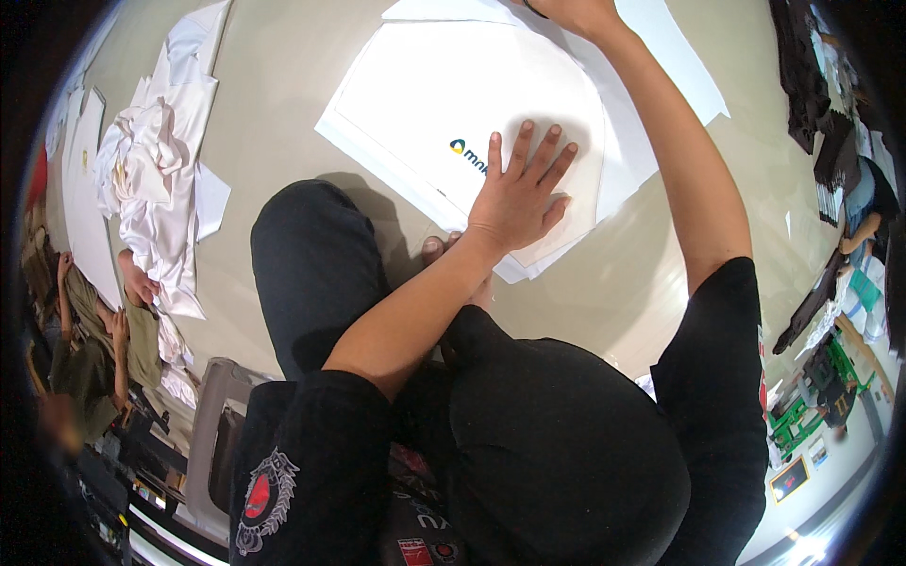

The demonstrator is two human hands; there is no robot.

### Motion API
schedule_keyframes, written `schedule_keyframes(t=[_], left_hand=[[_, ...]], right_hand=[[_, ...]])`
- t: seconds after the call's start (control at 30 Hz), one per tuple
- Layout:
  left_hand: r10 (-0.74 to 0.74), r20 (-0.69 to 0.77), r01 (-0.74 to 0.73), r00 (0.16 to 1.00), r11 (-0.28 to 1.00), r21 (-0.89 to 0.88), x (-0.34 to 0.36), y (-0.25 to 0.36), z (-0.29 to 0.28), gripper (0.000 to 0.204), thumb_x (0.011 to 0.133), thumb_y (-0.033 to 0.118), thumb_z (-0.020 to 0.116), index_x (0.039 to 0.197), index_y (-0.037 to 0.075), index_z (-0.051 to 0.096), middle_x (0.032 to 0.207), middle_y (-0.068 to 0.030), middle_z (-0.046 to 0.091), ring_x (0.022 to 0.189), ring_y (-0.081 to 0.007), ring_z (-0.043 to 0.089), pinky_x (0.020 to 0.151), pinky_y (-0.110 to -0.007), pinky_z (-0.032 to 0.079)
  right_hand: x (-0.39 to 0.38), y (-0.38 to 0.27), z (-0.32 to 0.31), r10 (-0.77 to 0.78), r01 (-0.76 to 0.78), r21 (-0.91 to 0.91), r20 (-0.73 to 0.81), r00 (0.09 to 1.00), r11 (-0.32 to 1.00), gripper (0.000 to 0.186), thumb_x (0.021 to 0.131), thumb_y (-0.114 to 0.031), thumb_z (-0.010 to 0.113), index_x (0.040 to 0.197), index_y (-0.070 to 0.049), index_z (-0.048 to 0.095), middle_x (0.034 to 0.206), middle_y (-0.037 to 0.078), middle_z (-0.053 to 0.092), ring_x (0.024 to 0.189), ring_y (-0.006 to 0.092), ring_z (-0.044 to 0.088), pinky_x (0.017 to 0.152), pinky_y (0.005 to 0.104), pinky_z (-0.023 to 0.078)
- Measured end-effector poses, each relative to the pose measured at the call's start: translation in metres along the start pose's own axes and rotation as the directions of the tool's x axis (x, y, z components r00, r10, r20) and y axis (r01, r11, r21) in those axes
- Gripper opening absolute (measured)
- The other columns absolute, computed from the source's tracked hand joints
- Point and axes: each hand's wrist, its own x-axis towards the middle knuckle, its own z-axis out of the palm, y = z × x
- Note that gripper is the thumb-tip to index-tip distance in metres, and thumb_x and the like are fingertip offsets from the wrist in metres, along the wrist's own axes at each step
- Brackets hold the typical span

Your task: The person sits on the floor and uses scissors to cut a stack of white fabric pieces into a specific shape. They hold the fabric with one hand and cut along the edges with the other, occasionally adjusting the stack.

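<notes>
Beige floor [274, 113] carries a white printed sheet [444, 85]; the left hand [519, 198] lies flat on it near its closest corner, fingers spread. Whether the right hand [578, 13], partly cut off, grips anything, I cannot tell.

The left forearm [415, 307] slants toward 1 o'clock, its hand [517, 208] palm down, fingers [521, 151] fanned toward 1, thumb toward 2. The bent right arm's forearm [665, 127] runs toward 11; its hand [574, 13] is partly cut off.
</notes>
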Motion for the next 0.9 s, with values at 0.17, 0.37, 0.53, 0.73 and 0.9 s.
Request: schedule_keyframes(t=[0.17,0.37,0.53,0.73,0.9], left_hand=[[0.001,-0.008,-0.001,1.0,1.0,-0.016,0.0,-0.002,0.0,0.078,0.108,0.055,0.053,0.176,0.021,0.034,0.182,-0.0147,0.026,0.166,-0.0494,0.018,0.125,-0.08,0.019],[0.011,-0.028,-0.014,1.0,0.996,-0.087,0.004,0.005,-0.001,0.078,0.108,0.053,0.056,0.175,0.02,0.035,0.182,-0.016,0.024,0.166,-0.0504,0.015,0.126,-0.08,0.016],[-0.015,-0.039,0.011,0.999,0.994,-0.11,-0.001,0.003,-0.004,0.078,0.108,0.051,0.057,0.175,0.018,0.033,0.183,-0.0175,0.022,0.168,-0.0502,0.011,0.128,-0.08,0.011],[0.019,-0.079,-0.019,0.997,1.0,0.009,-0.004,0.005,0.003,0.08,0.109,0.053,0.051,0.176,0.016,0.031,0.184,-0.0187,0.02,0.168,-0.0518,0.011,0.129,-0.078,0.007],[0.009,-0.057,-0.004,0.998,0.996,0.087,0.0,0.008,0.0,0.079,0.11,0.053,0.046,0.178,0.016,0.028,0.185,-0.0181,0.019,0.169,-0.0513,0.008,0.131,-0.077,0.004]], right_hand=[[-0.029,0.055,0.023,-0.312,0.273,-0.155,-0.391,0.866,0.95,0.049,0.09,-0.04,0.087,0.112,0.001,0.072,0.117,0.024,0.073,0.11,0.0379,0.07,0.093,0.05,0.054],[-0.12,0.16,0.029,-0.167,-0.024,-0.244,-0.729,0.664,0.969,0.052,0.088,-0.044,0.089,0.107,0.002,0.075,0.099,0.02,0.076,0.092,0.0366,0.074,0.081,0.0454,0.058],[-0.25,0.182,0.034,0.35,-0.453,0.076,-0.75,0.561,0.888,0.061,0.093,-0.042,0.087,0.129,0.006,0.07,0.123,0.027,0.073,0.119,0.0457,0.068,0.104,0.0509,0.052],[-0.452,0.15,0.101,0.549,-0.603,0.273,-0.765,0.336,0.749,0.055,0.096,-0.032,0.085,0.133,0.005,0.068,0.128,0.026,0.071,0.122,0.0443,0.066,0.108,0.0485,0.051],[-0.601,0.074,0.183,0.628,-0.713,0.375,-0.77,0.117,0.593,0.051,0.099,-0.026,0.082,0.138,0.004,0.066,0.128,0.025,0.071,0.123,0.0434,0.066,0.109,0.0492,0.05]])
